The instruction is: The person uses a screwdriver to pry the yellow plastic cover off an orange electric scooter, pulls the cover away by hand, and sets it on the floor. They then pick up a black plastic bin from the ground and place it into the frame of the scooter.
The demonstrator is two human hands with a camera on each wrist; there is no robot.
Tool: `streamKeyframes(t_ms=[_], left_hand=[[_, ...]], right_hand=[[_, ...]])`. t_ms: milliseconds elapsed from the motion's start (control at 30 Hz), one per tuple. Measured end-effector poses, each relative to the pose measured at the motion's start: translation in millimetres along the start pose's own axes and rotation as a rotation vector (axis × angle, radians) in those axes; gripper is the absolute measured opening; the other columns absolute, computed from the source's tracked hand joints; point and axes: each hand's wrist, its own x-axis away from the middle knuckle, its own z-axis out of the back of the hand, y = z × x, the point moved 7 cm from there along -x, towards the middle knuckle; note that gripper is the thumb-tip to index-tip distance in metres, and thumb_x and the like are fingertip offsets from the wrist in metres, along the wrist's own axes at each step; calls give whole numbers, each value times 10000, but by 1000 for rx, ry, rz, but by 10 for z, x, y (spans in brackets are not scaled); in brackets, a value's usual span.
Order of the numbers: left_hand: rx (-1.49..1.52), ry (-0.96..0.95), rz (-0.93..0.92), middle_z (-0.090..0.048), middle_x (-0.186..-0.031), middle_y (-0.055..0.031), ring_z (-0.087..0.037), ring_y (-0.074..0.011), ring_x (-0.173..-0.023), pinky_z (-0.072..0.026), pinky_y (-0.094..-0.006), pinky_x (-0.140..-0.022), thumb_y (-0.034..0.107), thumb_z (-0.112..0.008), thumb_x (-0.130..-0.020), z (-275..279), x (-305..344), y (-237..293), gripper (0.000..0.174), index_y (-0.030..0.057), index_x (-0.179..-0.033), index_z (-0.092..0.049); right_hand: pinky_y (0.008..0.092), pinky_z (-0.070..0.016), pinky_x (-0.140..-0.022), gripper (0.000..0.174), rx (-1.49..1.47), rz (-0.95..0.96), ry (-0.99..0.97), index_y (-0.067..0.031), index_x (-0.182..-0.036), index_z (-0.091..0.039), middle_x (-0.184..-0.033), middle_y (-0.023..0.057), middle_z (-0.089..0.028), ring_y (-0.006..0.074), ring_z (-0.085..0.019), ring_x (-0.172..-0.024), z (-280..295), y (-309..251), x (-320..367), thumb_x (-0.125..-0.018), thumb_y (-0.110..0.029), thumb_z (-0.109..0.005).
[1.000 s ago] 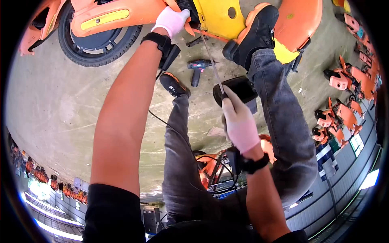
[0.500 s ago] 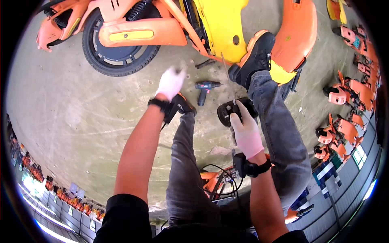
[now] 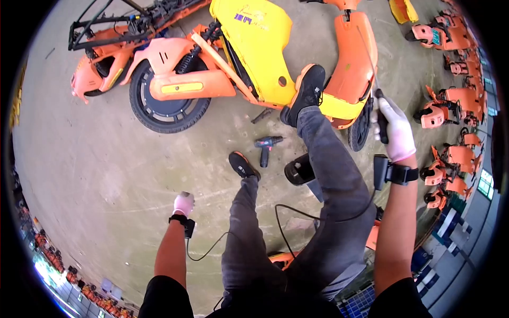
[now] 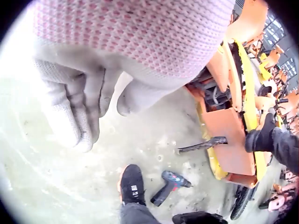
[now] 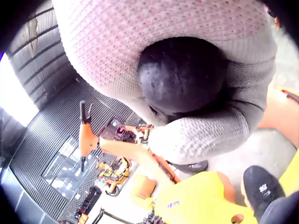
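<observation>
There's the long screwdriver (image 3: 382,119), upright in the right hand (image 3: 397,131), gloved fingers wrapped round its black handle, the thin shaft running out ahead of them. From here I can't quite tell whether the tip touches the orange front panel (image 3: 354,63) or merely passes over it; a careless swing could scratch that panel, or glance off it.

Just inward of that hand sits the front wheel (image 3: 360,127), near enough to knock the knuckles if the arm drops fast. The glove could slip round the handle too, if the grip slackens.

Now the cable (image 3: 319,218), looping back from the right wrist across the thigh: a wide reach might snag it and jerk the arm.

Farther inward, a shoe (image 3: 311,87) is up against the yellow body panel (image 3: 260,47) of the tipped scooter; lean hard and the panel may crack or the foot skid.

And over there, the left hand (image 3: 184,203) hangs empty, fingers loose, steadying nothing. Between the hands lies the drill (image 3: 268,142), beyond the other shoe (image 3: 244,165), easily kicked or trodden on.
</observation>
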Motion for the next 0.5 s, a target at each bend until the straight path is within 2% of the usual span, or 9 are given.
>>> streamKeyframes(t_ms=[33,100,167,267,300,333,400,467,500], left_hand=[[53,-38,-54,-671,-767,-111,-629,-172,-580,-485,-313,-500,186,-535,-883,-55,-1,90,293,-45,-1049,-604],[55,-39,-173,-676,-788,-115,-625,-170,-586,-487,-307,-515,199,-544,-889,-112,160,589,308,-45,-1068,-603],[62,-49,-287,-681,-809,-120,-622,-168,-593,-489,-301,-530,211,-552,-895,-153,364,1139,324,-45,-1087,-601],[30,-77,-405,-683,-833,-124,-632,-172,-629,-500,-292,-568,218,-555,-906,-191,537,1650,342,-45,-1123,-590],[48,-83,-437,-685,-852,-129,-638,-171,-642,-503,-292,-575,212,-552,-908,-209,534,1727,344,-46,-1134,-585],[64,-93,-469,-687,-871,-133,-644,-170,-655,-506,-292,-583,205,-549,-910,-232,540,1789,346,-47,-1145,-580],[39,-110,-475,-686,-891,-134,-647,-169,-666,-508,-287,-597,194,-544,-913,-244,540,1774,350,-44,-1169,-571],[46,-84,-463,-683,-883,-132,-641,-169,-655,-506,-286,-593,196,-546,-911,-205,550,1633,342,-44,-1153,-573],[65,-82,-441,-683,-859,-130,-643,-173,-653,-508,-291,-587,194,-544,-908,-192,531,1504,320,-46,-1117,-583]], right_hand=[[236,-386,-456,228,-10,-8,29,-70,-1005,-554,-708,1,-537,96,-470,-511,170,9,66,-998,-294,-514],[246,-376,-444,260,63,-20,154,-55,-1020,-566,-697,0,-531,105,-488,-508,659,292,139,-983,-311,-536],[275,-357,-433,282,175,-72,256,-57,-905,-618,-612,-7,-512,113,-477,-465,1229,864,228,-958,-330,-570],[337,-345,-410,365,441,-175,323,-95,-711,-598,-557,4,-504,156,-463,-422,2176,2278,566,-900,-408,-608],[352,-355,-401,331,167,-424,394,-98,-699,-587,-549,34,-521,193,-470,-413,2327,2843,883,-904,-358,-592],[384,-417,-417,256,728,-143,145,-79,-745,-606,-581,91,-579,236,-520,-427,2841,3888,929,-901,-279,-574],[382,-540,-614,172,570,-567,195,-65,-815,-652,-723,135,-667,235,-663,-649,3133,5002,1687,-884,-188,-553],[359,-511,-611,177,584,-581,120,-62,-822,-670,-731,115,-666,216,-645,-650,3100,5993,2445,-877,-193,-565],[349,-488,-601,191,295,-788,161,-45,-825,-675,-732,98,-660,206,-628,-645,2679,5595,2678,-877,-194,-568]])
